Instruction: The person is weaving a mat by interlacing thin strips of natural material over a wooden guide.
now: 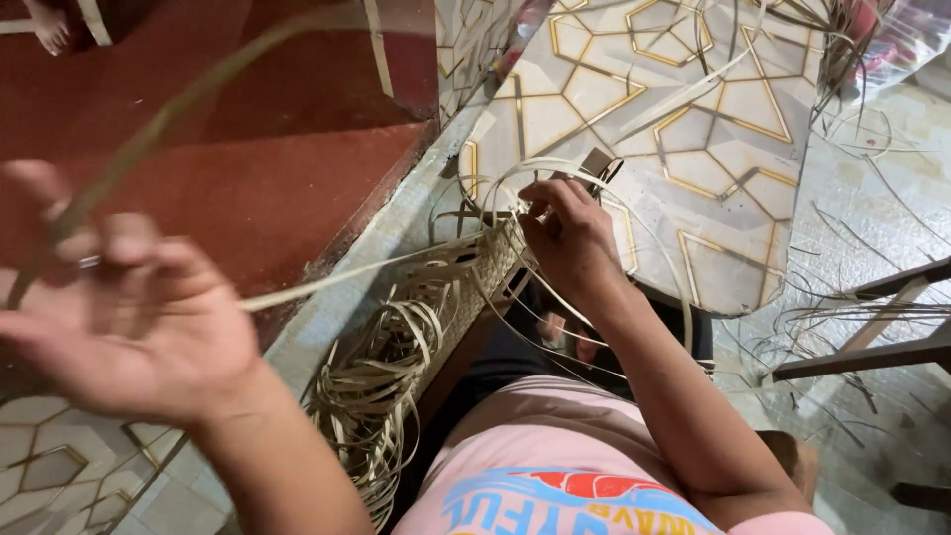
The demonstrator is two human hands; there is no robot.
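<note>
My left hand (124, 317) is raised close to the camera, blurred, pulling a long pale cane strip (337, 277) that runs from its fingers across to the woven piece. A second strip rises from the hand toward the top of the frame. My right hand (570, 233) pinches the upper edge of a partly woven cane panel (475, 263) that rests on my lap. Loose strip ends (381, 396) hang in a bundle below the weave. A pink shirt fills the bottom of the view.
A table with a white cloth (693, 139) patterned in gold lines stands just beyond my right hand. Red floor (267, 149) lies at left. A wooden chair frame (872, 327) and scattered strips sit at right. Someone's bare foot (45, 25) shows at top left.
</note>
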